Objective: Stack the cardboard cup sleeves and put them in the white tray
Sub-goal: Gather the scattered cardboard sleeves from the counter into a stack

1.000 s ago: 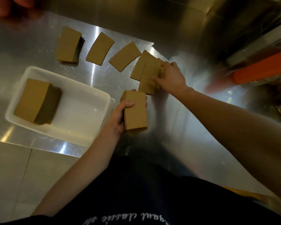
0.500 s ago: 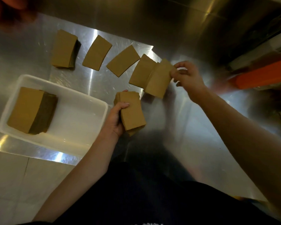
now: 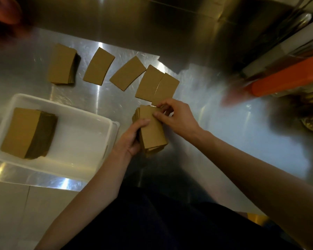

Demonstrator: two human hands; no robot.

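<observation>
My left hand (image 3: 129,138) grips a stack of brown cardboard sleeves (image 3: 153,133) just right of the white tray (image 3: 79,159). My right hand (image 3: 175,117) presses thumb and fingers on the stack's top sleeve at its far end. A thick sleeve stack (image 3: 28,133) lies inside the tray at its left. On the steel counter beyond lie another stack (image 3: 62,64), two single sleeves (image 3: 98,66) (image 3: 127,73), and two overlapping sleeves (image 3: 157,85) just past my right hand.
The steel counter (image 3: 233,134) is bare to the right of my hands. An orange-handled object (image 3: 285,78) and metal utensils sit at the far right. A steel back wall (image 3: 152,20) rises behind the sleeves. Another person's hand (image 3: 2,9) shows at the top left corner.
My right hand carried a single sleeve from the far group down onto the stack in my left hand. The left hand and its stack stayed beside the tray.
</observation>
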